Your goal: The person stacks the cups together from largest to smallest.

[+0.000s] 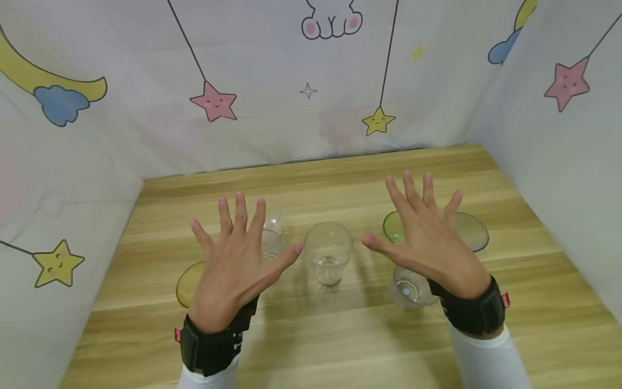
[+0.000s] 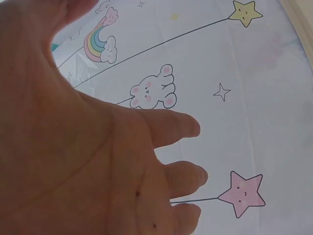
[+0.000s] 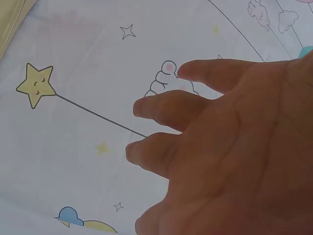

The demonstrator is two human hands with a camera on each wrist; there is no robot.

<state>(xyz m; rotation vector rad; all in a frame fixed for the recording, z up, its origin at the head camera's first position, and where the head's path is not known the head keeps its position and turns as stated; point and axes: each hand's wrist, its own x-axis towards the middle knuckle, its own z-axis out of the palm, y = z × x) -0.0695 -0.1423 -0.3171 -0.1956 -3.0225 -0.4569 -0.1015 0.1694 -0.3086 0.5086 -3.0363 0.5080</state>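
A person's left hand (image 1: 235, 259) and right hand (image 1: 430, 237) are held out over the table (image 1: 330, 340), both spread wide with the fingers fanned and the thumbs pointing in toward each other, and neither one grips anything. Between the thumbs stands a tall clear glass (image 1: 328, 251), upright, about midway between the table's left and right edges; the left thumb tip appears just beside its rim, though whether they touch cannot be told. Toward the table's left edge, an amber vessel (image 1: 188, 285) shows partly from behind the left hand. On that hand's other side are two clear glasses, the farther glass (image 1: 274, 220) nearer the table's far edge and the nearer glass (image 1: 271, 243) just in front of it, both partly covered by the hand. Toward the right edge, a green vessel (image 1: 392, 227) and a blue-rimmed vessel (image 1: 472, 232) show on either side of the right hand, which hides part of each. A low clear glass (image 1: 407, 289) sits closer to the near side, below the right palm and partly behind the wristband (image 1: 468, 308). Beyond the far edge hangs a white cloth (image 1: 272, 129) printed with stars and a moon.
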